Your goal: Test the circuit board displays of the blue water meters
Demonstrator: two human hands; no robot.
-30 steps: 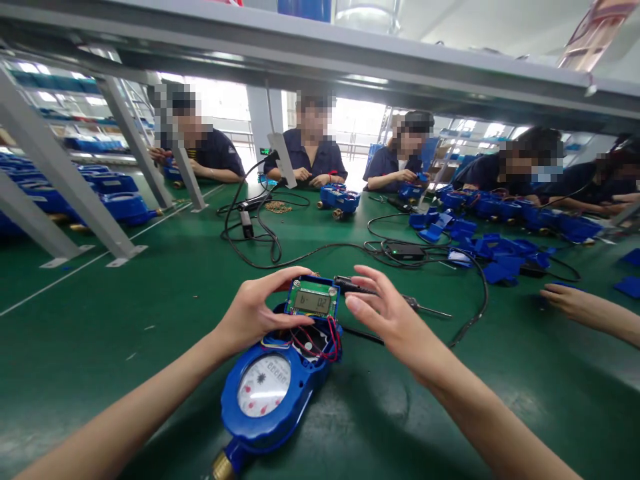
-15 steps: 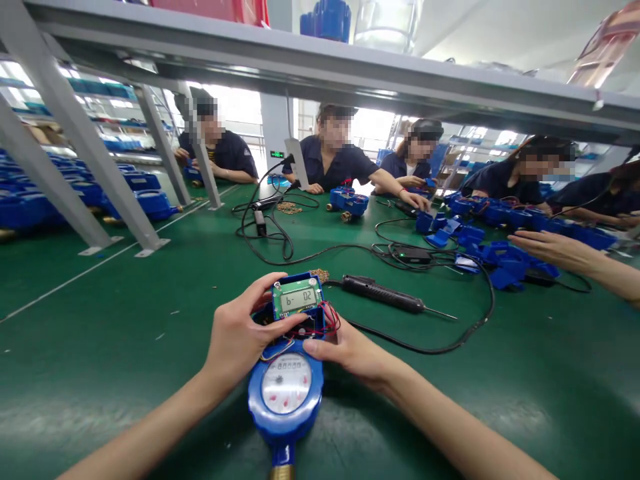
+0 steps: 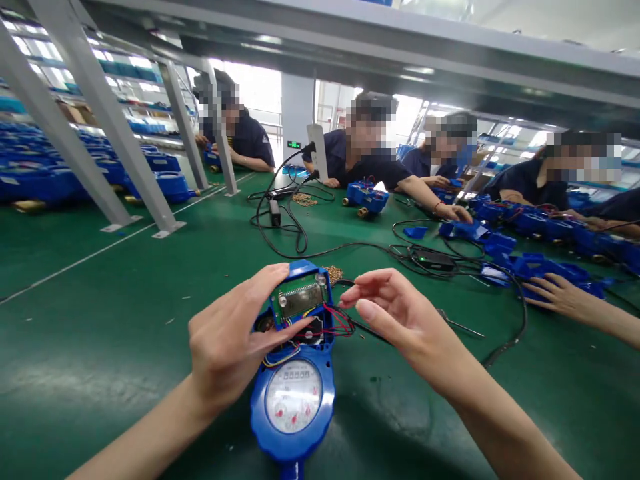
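A blue water meter (image 3: 294, 407) lies on the green table (image 3: 100, 320) in front of me, dial up. Its upper housing is uncovered, showing a green circuit board with a display (image 3: 301, 297) and red wires (image 3: 336, 319). My left hand (image 3: 227, 340) is wrapped round that housing from the left, thumb across the wiring. My right hand (image 3: 400, 313) hovers just right of the red wires, fingers drawn together in a loose pinch. I cannot make out what, if anything, is between the fingertips.
Behind my right hand lie an electric screwdriver's tip (image 3: 463, 325), its black cable (image 3: 510, 333) and a small pile of brass screws (image 3: 333, 272). A co-worker's hand (image 3: 555, 295) rests by blue housings (image 3: 543, 268) at the right. Several people sit opposite. Grey frame legs (image 3: 120, 153) stand left.
My right hand has lifted off the meter's right side and now hangs pinched beside the red wires. My left hand has stayed on the housing, and the board has tilted back.
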